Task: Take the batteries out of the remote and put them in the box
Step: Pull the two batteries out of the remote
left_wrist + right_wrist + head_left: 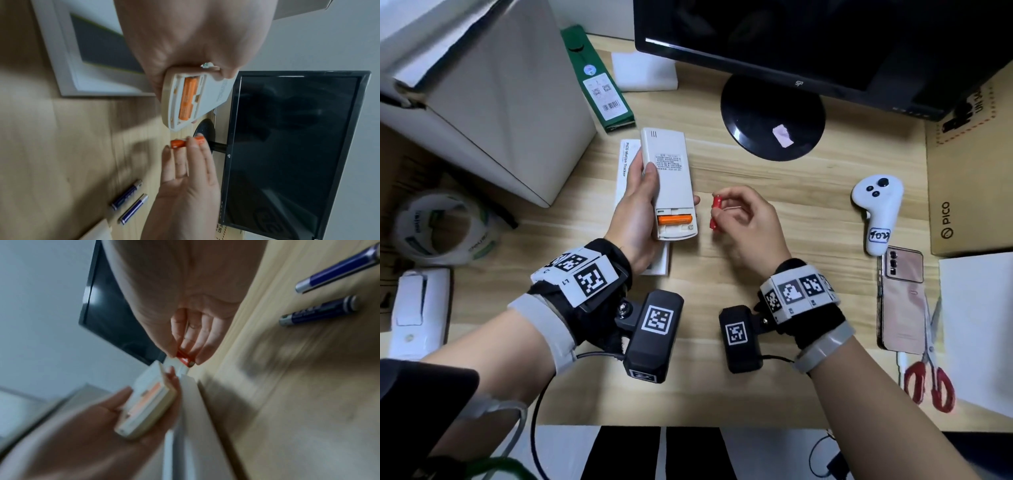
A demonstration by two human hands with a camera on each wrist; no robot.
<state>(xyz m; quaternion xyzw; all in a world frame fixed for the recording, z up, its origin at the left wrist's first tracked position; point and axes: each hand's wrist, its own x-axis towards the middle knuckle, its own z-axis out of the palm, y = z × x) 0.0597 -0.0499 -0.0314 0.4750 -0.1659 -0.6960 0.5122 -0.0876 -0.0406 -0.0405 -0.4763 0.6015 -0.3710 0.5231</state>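
Note:
My left hand (642, 205) grips a white remote (667, 171) with its back facing up, above a flat white box (624, 161). The battery bay at the remote's near end is uncovered, and one orange battery (674, 219) lies in it. Just right of the remote, my right hand (722, 210) pinches a second red-orange battery (715, 214) between thumb and fingertips. In the left wrist view the remote (216, 92) shows the seated battery (188, 99), with the pinched battery (179, 143) below it. The right wrist view is blurred; the pinched battery (184, 357) hangs above the remote (148, 404).
Two blue batteries (127, 194) (134, 208) lie on the wooden desk (756, 178) near my right wrist. A monitor (808, 41) on a round base stands behind. A large white box (500, 96), green carton (599, 82) and tape roll (441, 226) are left; a controller (876, 205), phone (902, 298), scissors (928, 370) and cardboard box (969, 164) right.

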